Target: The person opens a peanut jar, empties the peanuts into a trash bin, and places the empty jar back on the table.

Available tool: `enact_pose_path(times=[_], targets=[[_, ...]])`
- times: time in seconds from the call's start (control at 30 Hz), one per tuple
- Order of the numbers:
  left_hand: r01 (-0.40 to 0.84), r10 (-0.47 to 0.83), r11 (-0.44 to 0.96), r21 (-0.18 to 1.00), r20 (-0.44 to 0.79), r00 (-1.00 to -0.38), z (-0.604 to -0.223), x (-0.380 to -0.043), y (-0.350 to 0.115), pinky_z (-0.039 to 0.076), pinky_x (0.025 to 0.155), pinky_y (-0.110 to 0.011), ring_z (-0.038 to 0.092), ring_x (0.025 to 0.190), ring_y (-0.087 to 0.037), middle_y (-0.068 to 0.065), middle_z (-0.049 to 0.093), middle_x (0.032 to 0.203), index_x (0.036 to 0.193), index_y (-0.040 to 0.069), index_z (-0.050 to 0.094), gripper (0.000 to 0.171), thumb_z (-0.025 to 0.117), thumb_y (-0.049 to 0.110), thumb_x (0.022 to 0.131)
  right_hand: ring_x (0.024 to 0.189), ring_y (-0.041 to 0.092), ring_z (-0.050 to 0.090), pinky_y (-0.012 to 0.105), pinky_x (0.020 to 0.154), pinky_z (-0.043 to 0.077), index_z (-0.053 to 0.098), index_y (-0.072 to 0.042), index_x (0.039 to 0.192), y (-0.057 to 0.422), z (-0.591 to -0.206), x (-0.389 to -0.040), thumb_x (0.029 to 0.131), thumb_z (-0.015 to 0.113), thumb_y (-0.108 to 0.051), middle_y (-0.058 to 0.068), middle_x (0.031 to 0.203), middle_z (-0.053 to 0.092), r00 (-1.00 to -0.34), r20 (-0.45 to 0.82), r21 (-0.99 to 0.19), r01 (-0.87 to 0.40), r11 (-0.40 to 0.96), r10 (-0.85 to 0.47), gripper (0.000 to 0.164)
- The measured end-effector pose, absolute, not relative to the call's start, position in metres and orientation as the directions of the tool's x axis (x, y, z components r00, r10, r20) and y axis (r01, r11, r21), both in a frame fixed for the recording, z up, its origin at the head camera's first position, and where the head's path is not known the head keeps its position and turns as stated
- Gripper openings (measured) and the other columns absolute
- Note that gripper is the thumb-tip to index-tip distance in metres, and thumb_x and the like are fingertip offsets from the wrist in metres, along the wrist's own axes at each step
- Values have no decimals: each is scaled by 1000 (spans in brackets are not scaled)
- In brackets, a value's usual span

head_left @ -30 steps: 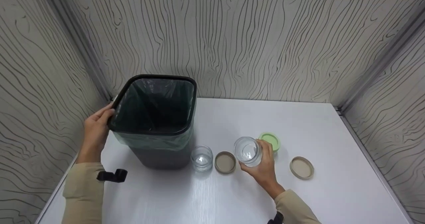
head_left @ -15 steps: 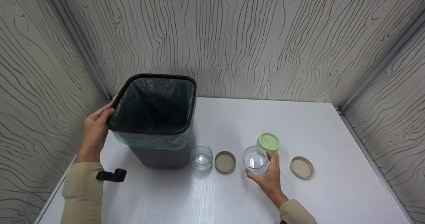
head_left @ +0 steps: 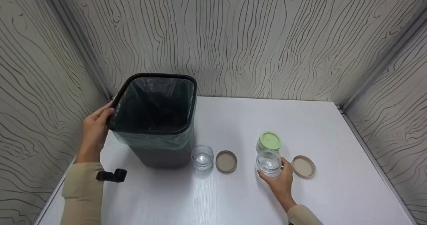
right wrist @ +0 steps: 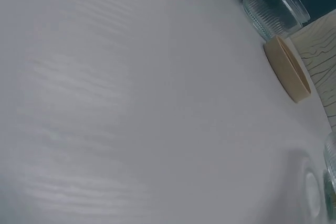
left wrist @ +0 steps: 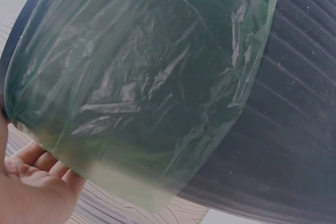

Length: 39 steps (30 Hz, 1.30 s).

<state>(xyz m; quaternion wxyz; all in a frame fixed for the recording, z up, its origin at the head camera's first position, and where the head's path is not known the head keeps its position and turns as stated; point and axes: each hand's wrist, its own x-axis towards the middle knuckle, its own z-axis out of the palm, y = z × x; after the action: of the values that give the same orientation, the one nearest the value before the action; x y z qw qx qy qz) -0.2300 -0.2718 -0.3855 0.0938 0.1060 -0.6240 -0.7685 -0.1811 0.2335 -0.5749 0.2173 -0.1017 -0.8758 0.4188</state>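
At the left stands a dark trash can (head_left: 158,158) with a green plastic liner (head_left: 156,140) folded over its rim. My left hand (head_left: 94,128) holds that rim at its left side; in the left wrist view some fingers (left wrist: 32,153) lie beside the hanging liner. With thumb and fingers on either side, my right hand (head_left: 283,183) grips a lidless clear glass jar (head_left: 269,163). This jar overlaps the front of a jar with a light green lid (head_left: 270,140). In the right wrist view only part of the held jar (right wrist: 331,156) shows, and the hand is out of sight.
Beside the trash can is another lidless glass jar (head_left: 202,158), also seen in the right wrist view. A beige lid (head_left: 226,161) lies to its right, and a second beige lid (head_left: 303,166) lies right of my right hand. Patterned panels (head_left: 213,41) enclose the white table (head_left: 343,145).
My right hand has carried the glass jar to the right and toward me, to just in front of the green-lidded jar. The left hand stays on the trash can's rim.
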Motion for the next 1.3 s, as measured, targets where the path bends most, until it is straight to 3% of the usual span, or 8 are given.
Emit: enact_pose_path(times=[0.3, 0.6, 0.93, 1.3], targets=[[28, -254, -233, 972, -33, -967, -386, -229, -272, 53, 82, -9, 63, 95, 3, 17, 66, 105, 133, 9, 58, 43, 64, 23, 92, 111, 38, 49, 46, 96, 42, 40, 12, 128, 252, -581, -183, 64, 86, -8, 28, 122, 51, -858, 260, -807, 59, 588, 443, 81], [7, -257, -221, 975, -52, -965, -386, -230, -273, 52, 81, -9, 63, 94, 3, 18, 67, 104, 135, 8, 56, 46, 64, 23, 92, 123, 44, 42, 55, 111, 33, 36, 12, 131, 263, -584, -187, 67, 83, -7, 31, 127, 44, -855, 218, -845, 76, 530, 471, 82], [-1, -258, -200, 980, -53, -965, -386, -230, -272, 52, 83, -8, 62, 98, 5, 20, 64, 107, 142, 1, 43, 56, 59, 24, 95, 123, 43, 41, 54, 112, 33, 36, 12, 131, 269, -584, -195, 69, 83, -9, 30, 128, 44, -853, 206, -846, 92, 526, 480, 81], [-4, -267, -236, 972, -68, -961, -385, -229, -271, 52, 82, -8, 62, 96, 4, 18, 64, 108, 138, 7, 51, 50, 63, 23, 93, 121, 43, 39, 54, 110, 35, 37, 14, 133, 267, -584, -203, 67, 85, -11, 31, 126, 42, -825, 204, -824, 146, 548, 527, 85]])
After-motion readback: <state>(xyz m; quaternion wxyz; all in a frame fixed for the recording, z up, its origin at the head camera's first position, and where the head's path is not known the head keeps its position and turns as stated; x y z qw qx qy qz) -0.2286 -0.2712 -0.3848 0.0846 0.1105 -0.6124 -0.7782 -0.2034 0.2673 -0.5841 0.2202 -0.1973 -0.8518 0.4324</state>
